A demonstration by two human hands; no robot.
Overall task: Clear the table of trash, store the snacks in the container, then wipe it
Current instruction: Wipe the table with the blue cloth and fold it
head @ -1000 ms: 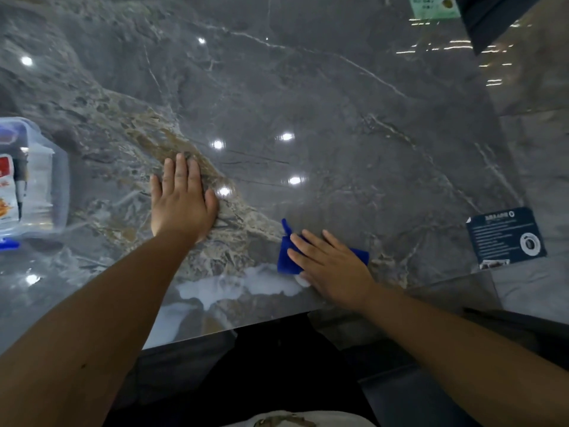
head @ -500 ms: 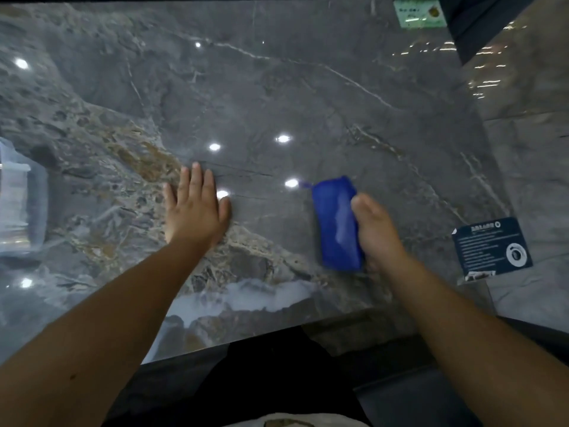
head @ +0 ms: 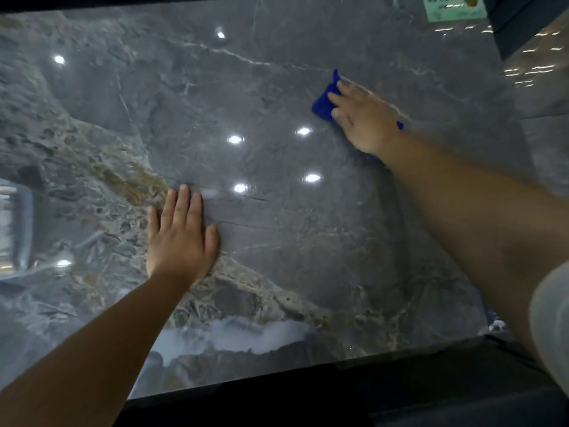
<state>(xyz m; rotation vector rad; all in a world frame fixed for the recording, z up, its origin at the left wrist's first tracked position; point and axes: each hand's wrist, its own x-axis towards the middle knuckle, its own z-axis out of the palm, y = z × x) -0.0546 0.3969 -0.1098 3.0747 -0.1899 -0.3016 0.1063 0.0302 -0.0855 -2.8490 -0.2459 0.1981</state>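
A glossy grey marble table (head: 277, 257) fills the view. My right hand (head: 365, 118) presses flat on a blue cloth (head: 323, 101) far out on the table's right side; most of the cloth lies hidden under the palm. My left hand (head: 180, 238) rests flat on the marble near the middle left, fingers together, holding nothing. The clear plastic snack container (head: 18, 232) shows only partly at the left edge, blurred.
A pale green card (head: 454, 7) lies at the far right corner beside a dark object (head: 529, 23). The table's near edge runs along the bottom, with dark floor below it. Ceiling lights reflect on the marble.
My right hand has pushed the blue cloth away from the near edge to the far right of the table. My left hand stayed planted. The container slid further out of view.
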